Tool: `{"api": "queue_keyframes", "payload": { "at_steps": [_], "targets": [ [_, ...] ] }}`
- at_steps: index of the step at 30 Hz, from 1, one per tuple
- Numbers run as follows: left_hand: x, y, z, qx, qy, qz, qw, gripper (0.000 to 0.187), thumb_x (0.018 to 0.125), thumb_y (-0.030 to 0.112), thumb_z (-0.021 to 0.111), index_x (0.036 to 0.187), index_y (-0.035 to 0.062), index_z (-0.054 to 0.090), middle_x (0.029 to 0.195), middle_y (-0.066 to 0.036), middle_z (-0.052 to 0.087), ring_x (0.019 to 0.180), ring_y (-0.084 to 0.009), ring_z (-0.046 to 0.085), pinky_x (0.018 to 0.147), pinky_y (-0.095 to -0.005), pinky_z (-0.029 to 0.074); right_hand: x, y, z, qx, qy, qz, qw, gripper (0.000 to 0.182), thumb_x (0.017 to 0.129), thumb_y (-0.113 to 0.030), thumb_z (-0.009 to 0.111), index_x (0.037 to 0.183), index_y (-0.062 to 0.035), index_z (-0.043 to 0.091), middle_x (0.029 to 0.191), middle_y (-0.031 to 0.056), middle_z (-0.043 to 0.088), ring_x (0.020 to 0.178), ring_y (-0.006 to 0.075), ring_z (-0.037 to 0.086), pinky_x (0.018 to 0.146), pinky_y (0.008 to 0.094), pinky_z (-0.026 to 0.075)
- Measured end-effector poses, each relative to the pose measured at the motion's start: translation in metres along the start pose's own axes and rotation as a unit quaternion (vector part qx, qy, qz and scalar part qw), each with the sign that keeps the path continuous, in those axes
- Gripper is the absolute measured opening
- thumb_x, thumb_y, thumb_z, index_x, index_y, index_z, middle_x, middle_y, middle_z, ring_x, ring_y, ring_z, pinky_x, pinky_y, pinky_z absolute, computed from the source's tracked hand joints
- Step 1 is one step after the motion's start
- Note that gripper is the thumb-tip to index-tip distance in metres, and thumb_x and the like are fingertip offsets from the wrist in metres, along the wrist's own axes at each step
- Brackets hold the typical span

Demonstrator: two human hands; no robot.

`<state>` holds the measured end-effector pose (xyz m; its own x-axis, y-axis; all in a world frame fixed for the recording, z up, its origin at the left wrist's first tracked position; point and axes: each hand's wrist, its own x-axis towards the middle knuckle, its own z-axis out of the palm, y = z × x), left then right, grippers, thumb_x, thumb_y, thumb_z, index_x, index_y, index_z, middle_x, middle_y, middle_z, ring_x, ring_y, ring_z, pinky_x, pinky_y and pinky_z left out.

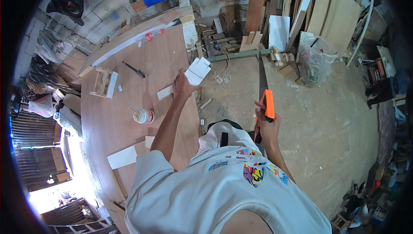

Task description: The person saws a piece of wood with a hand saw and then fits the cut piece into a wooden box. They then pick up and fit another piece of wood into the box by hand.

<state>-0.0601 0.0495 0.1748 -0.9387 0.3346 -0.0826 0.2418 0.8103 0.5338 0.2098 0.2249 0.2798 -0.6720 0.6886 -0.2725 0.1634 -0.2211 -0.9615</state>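
Observation:
At the table's right edge, my left hand (184,84) grips a small white board piece (198,71) with notches in its far side. The piece sticks out past the tabletop (137,88), over the floor. A short white strip (164,92) lies beside that hand. My right hand (268,126) is wrapped round the orange and black handle of a handsaw (263,77). Its dark blade points away from me, above the floor and apart from the board piece.
On the table are a glue jar (143,116) with a stick in it, a screwdriver-like tool (134,69), a small wooden frame (103,83), a plastic bottle (151,35) and a white board (122,157). Planks (257,4) lean on the wall near a plastic bag (316,60).

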Motion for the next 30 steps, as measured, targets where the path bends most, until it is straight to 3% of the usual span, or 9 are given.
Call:
{"api": "queue_keyframes", "payload": {
  "at_steps": [1, 3, 6, 10, 13, 22, 25, 28, 30],
  "targets": [
    [0.002, -0.021, 0.018, 0.082, -0.003, 0.022, 0.996, 0.095, 0.051, 0.04, 0.089, 0.121, 0.0021, 0.037, 0.121, -0.02, 0.051, 0.118, -0.0332, 0.048, 0.096, -0.0422, 0.041, 0.0, 0.003, -0.002, 0.001, -0.001, 0.004, 1.0, 0.021, 0.089, -0.009, 0.061, 0.106, 0.0014, 0.066, 0.053, -0.0032, 0.048, 0.036, 0.0065, 0.043, 0.034, 0.0234, 0.031],
    [-0.003, -0.051, 0.038, 0.135, -0.031, 0.048, 0.989, 0.086, 0.059, 0.037, 0.086, 0.124, 0.002, 0.04, 0.119, -0.019, 0.052, 0.116, -0.0326, 0.049, 0.097, -0.0417, 0.04, 0.002, 0.008, -0.004, -0.007, 0.004, 0.012, 1.0, 0.021, 0.089, -0.009, 0.061, 0.106, 0.0022, 0.065, 0.054, -0.0019, 0.05, 0.036, 0.0066, 0.043, 0.034, 0.0234, 0.031],
    [-0.018, -0.078, 0.059, 0.187, 0.004, 0.077, 0.979, 0.046, 0.077, 0.014, 0.071, 0.117, 0.0039, 0.05, 0.113, -0.012, 0.054, 0.11, -0.0282, 0.052, 0.093, -0.0407, 0.041, 0.004, 0.017, -0.007, -0.004, 0.008, 0.02, 1.0, 0.022, 0.088, -0.009, 0.06, 0.106, 0.0029, 0.065, 0.055, -0.0005, 0.052, 0.036, 0.0069, 0.043, 0.034, 0.0234, 0.031],
    [-0.046, -0.097, 0.07, 0.269, -0.013, 0.135, 0.954, 0.043, 0.074, 0.009, 0.07, 0.113, 0.0053, 0.053, 0.11, -0.008, 0.056, 0.106, -0.0248, 0.054, 0.091, -0.0381, 0.041, 0.007, 0.027, -0.005, -0.013, 0.019, 0.023, 0.999, 0.021, 0.088, -0.009, 0.059, 0.105, 0.0035, 0.065, 0.055, 0.0003, 0.052, 0.036, 0.0073, 0.043, 0.035, 0.0235, 0.032],
    [-0.058, -0.097, 0.069, 0.216, 0.061, 0.159, 0.962, 0.038, 0.072, 0.004, 0.068, 0.108, 0.0076, 0.058, 0.107, -0.006, 0.058, 0.101, -0.0232, 0.055, 0.089, -0.0373, 0.04, 0.012, 0.029, -0.007, -0.031, 0.018, 0.044, 0.998, 0.021, 0.088, -0.01, 0.06, 0.104, 0.0024, 0.066, 0.055, 0.0001, 0.052, 0.035, 0.0076, 0.042, 0.035, 0.0238, 0.032],
    [-0.066, -0.093, 0.071, 0.072, 0.073, 0.058, 0.993, 0.048, 0.077, 0.007, 0.068, 0.123, 0.0172, 0.057, 0.101, -0.005, 0.061, 0.1, -0.0216, 0.057, 0.087, -0.0374, 0.041, 0.032, 0.015, -0.011, -0.062, -0.061, 0.058, 0.994, 0.014, 0.089, -0.008, 0.058, 0.095, 0.0007, 0.066, 0.052, -0.0022, 0.049, 0.035, 0.0066, 0.041, 0.034, 0.0244, 0.03],
    [-0.069, -0.089, 0.065, 0.084, 0.088, 0.045, 0.992, 0.047, 0.079, 0.011, 0.066, 0.125, 0.016, 0.057, 0.107, -0.009, 0.062, 0.105, -0.0256, 0.056, 0.091, -0.0412, 0.042, 0.036, 0.013, -0.013, -0.072, -0.08, 0.053, 0.993, 0.014, 0.089, -0.009, 0.058, 0.094, 0.0007, 0.066, 0.052, -0.0025, 0.048, 0.035, 0.007, 0.041, 0.034, 0.0246, 0.03],
    [-0.072, -0.084, 0.062, 0.102, 0.027, 0.016, 0.994, 0.045, 0.081, 0.013, 0.065, 0.125, 0.0179, 0.057, 0.111, -0.01, 0.062, 0.108, -0.0265, 0.056, 0.093, -0.0424, 0.041, 0.04, 0.016, -0.017, -0.084, -0.097, 0.05, 0.991, 0.014, 0.089, -0.009, 0.058, 0.095, 0.0009, 0.066, 0.052, -0.0022, 0.047, 0.035, 0.0073, 0.041, 0.034, 0.0248, 0.03],
    [-0.078, -0.086, 0.065, 0.022, 0.065, 0.01, 0.998, 0.047, 0.08, 0.008, 0.065, 0.125, 0.0168, 0.054, 0.118, -0.009, 0.06, 0.11, -0.027, 0.056, 0.092, -0.0419, 0.04, 0.039, 0.019, -0.02, -0.086, -0.104, 0.053, 0.989, 0.014, 0.088, -0.008, 0.057, 0.094, 0.0013, 0.066, 0.052, -0.0015, 0.048, 0.035, 0.0073, 0.041, 0.034, 0.025, 0.03]
  ]
}}
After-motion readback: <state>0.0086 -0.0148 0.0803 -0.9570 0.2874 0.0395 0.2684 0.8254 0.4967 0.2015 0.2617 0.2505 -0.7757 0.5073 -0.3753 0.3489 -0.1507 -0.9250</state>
